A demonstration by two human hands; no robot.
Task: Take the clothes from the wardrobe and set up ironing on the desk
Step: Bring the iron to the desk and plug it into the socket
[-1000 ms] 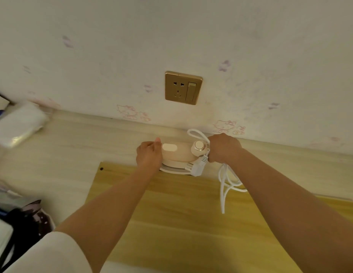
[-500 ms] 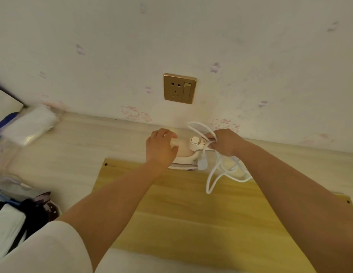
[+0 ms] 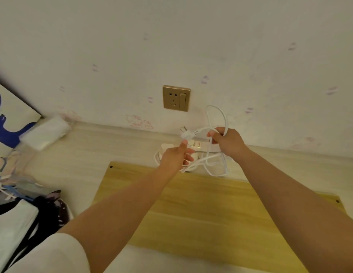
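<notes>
A small cream iron sits on the desk by the wall, mostly hidden behind my hands. Its white cord hangs in loose loops. My right hand grips several loops of the cord above the iron. The white plug is lifted in front of the wall, and my left hand reaches up to it, the thumb touching its underside. A gold wall socket with a switch is just above the plug.
A yellow wooden board lies flat on the desk in front of me. A white plastic packet rests at the back left. Clothes and hangers are piled at the left edge.
My left hand has left the iron and risen to the plug. My right hand has lifted the cord and plug up off the iron toward the socket.
</notes>
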